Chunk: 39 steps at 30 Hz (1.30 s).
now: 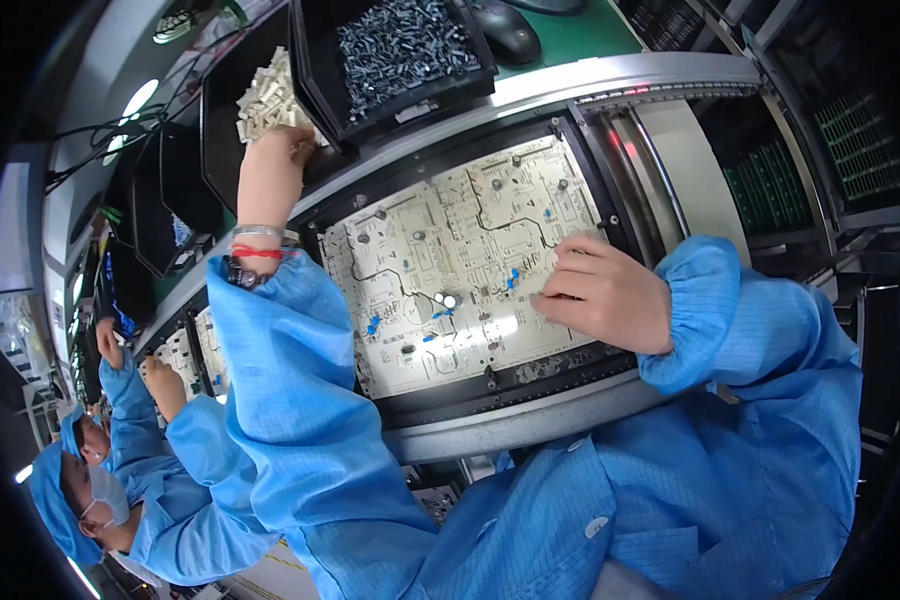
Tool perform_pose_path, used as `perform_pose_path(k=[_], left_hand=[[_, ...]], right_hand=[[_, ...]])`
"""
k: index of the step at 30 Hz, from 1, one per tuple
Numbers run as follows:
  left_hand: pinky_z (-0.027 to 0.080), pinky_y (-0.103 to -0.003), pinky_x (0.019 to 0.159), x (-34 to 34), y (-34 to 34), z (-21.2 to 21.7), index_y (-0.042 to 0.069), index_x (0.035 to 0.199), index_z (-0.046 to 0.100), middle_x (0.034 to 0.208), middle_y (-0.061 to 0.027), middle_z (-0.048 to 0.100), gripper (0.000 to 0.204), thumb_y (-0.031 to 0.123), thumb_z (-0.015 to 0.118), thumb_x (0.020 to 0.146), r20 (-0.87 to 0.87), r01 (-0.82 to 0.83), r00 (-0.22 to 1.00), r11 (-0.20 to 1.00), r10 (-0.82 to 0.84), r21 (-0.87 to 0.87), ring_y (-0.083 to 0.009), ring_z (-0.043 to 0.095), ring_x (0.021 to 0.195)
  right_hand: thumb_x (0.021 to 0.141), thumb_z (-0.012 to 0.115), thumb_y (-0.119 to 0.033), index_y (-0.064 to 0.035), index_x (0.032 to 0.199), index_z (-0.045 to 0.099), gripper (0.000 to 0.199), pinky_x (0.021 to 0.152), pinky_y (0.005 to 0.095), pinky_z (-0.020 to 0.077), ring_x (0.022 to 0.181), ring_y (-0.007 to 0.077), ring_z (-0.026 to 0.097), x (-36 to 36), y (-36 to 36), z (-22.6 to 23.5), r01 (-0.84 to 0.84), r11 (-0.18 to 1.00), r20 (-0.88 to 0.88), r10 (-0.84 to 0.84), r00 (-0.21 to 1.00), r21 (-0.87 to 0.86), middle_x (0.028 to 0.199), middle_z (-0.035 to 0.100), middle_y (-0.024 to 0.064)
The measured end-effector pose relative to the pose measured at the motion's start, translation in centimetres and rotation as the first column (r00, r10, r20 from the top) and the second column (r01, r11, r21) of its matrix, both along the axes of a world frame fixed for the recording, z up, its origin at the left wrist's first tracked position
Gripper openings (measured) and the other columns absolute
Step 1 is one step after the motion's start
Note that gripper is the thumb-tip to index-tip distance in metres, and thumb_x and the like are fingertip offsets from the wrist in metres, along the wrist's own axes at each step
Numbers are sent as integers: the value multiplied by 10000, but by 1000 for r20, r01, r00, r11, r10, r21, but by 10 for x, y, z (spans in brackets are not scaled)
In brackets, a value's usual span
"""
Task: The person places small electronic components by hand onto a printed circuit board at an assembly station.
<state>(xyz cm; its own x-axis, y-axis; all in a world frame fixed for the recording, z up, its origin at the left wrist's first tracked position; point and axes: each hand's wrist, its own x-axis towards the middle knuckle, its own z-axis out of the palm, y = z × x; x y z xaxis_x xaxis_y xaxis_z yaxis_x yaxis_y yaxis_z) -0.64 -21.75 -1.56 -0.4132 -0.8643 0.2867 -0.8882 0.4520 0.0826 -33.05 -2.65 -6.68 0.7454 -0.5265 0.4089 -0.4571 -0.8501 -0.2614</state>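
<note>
My left hand (278,148) reaches to the near side of a black bin that holds cream-white connector-like parts (268,98). Its fingers curl downward and their tips are hidden, so anything in them does not show. Before me a pale circuit board panel (440,240) lies in a black frame (530,375). It carries blue components (513,278), dark round ones and a few white-topped cylinders (446,300). Over the panel's right part is my right hand (605,293), its fingers bent and drawn together near the surface. What they hold, if anything, cannot be made out.
A black bin (415,108) full of small dark parts stands behind the panel, beside a black mouse (507,30). Metal rails (570,405) run along the frame. Racks with green boards (860,145) stand at right. Another person in blue (185,520) works at left.
</note>
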Motion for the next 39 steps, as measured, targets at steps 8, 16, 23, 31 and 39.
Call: perform_pose_path(k=[8,16,23,31,39], left_hand=[[494,-250,633,5,-2,-4,30,935,702,806,-93,690,185,63,709,753,-252,-98,961,994,109,58,-144,652,701],[464,-204,617,21,-10,-9,5,990,697,820,-40,695,180,69,665,825,-675,-8,724,981,140,195,-59,589,672],[456,-199,679,19,-4,-2,37,1006,700,813,-24,678,187,150,619,881,-615,-58,776,987,138,149,-52,572,740],[511,-212,702,-25,41,13,-31,1041,624,822,-70,661,223,145,605,905,-903,140,350,939,250,315,-101,614,717],[570,-262,716,-102,98,8,-19,997,663,840,-59,661,191,132,619,888,-817,294,395,785,419,545,-126,633,733]], right_hand=[[699,717,-72,-29,986,641,300,946,410,425,849,215,579,-11,-3,21,32,998,127,-40,991,62,881,619,63],[713,702,-40,-30,964,670,254,957,407,422,840,219,587,-28,-5,42,76,996,163,-81,983,38,896,638,70],[739,686,-38,-32,962,673,224,979,416,411,844,224,593,-42,1,51,94,995,152,-99,983,36,888,646,68],[731,683,-30,-19,968,670,238,990,436,402,839,236,592,-63,8,54,121,989,180,-134,974,81,910,649,86],[765,656,-21,-1,942,658,178,997,444,395,856,246,597,-87,2,59,160,986,203,-165,965,43,895,649,95]])
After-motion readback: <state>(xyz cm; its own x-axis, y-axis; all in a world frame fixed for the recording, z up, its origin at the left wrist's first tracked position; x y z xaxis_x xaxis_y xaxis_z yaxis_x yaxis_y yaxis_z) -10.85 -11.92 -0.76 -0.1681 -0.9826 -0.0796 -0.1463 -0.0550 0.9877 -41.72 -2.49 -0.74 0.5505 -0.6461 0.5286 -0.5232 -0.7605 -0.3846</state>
